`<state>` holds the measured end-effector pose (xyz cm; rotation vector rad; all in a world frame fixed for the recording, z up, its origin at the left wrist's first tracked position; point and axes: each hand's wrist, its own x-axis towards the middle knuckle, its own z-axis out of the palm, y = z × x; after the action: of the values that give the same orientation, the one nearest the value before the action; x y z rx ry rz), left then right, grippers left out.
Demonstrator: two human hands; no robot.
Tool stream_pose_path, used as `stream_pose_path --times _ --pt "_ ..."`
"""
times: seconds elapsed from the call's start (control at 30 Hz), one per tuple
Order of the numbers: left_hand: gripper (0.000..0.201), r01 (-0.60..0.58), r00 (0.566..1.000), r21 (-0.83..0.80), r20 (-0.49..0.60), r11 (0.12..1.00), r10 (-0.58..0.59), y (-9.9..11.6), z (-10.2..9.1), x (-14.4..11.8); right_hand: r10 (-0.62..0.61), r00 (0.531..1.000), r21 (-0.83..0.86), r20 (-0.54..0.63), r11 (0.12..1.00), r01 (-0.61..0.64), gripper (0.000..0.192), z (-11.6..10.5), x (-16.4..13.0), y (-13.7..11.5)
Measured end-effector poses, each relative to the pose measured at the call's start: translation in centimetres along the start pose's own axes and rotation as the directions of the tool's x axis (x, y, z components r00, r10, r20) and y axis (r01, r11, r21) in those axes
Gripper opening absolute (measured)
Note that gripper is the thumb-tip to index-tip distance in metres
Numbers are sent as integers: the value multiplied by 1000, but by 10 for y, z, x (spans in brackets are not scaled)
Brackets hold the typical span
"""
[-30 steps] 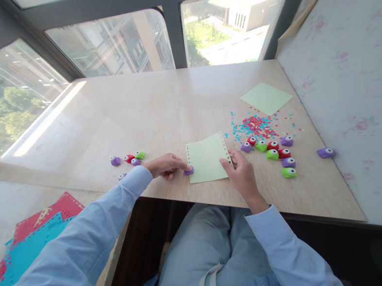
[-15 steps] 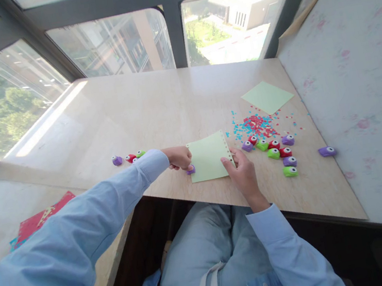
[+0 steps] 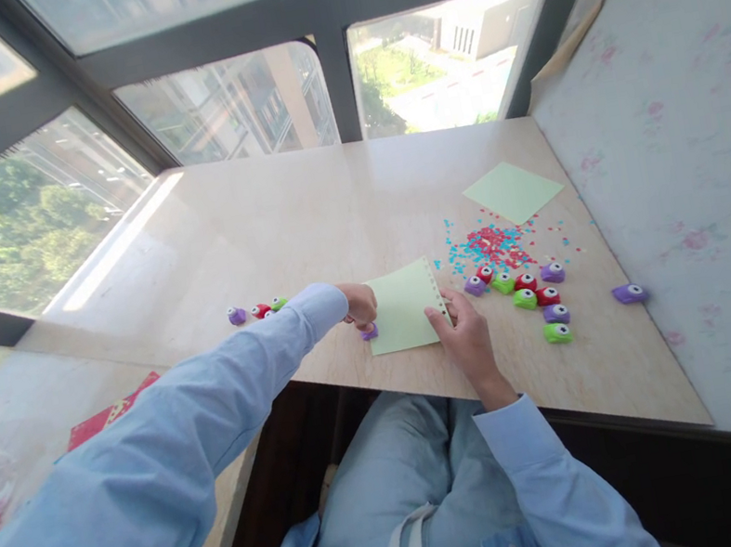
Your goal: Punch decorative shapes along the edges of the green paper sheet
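A pale green sheet of paper (image 3: 406, 309) lies near the table's front edge, with a row of small punched holes along its right side. At its left edge sits a purple paper punch (image 3: 369, 333). My left hand (image 3: 360, 305) is closed over the top of this punch, its fingers partly hidden from view. On the opposite side, my right hand (image 3: 467, 336) pinches the sheet's right edge, thumb on top and fingers underneath. Just right of that hand stand several purple, red and green punches, among them a green one (image 3: 558, 333).
Red and blue confetti (image 3: 491, 244) is scattered behind the right-hand punches. Another green sheet (image 3: 512, 192) lies farther back. One purple punch (image 3: 629, 294) stands near the wall. More punches (image 3: 262, 311) are beyond my left sleeve. Red punched paper (image 3: 111, 413) lies far left.
My left hand has shifted slightly right over the purple punch, and its thumb shows less. My right hand keeps its hold on the sheet. The whole view has tilted up a little.
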<state>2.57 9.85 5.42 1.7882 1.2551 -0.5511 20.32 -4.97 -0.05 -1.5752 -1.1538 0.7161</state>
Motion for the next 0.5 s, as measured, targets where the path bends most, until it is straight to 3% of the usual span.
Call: stream_pose_path --times 0.2,0.5 --pt "37 37 999 -6 -9 999 -37 -5 -4 -2 -11 1000 2 -3 1000 11 48 1 1 1" --pt "54 53 998 -152 -28 987 -58 -18 -2 -31 -52 999 15 -15 999 52 46 1 3 4"
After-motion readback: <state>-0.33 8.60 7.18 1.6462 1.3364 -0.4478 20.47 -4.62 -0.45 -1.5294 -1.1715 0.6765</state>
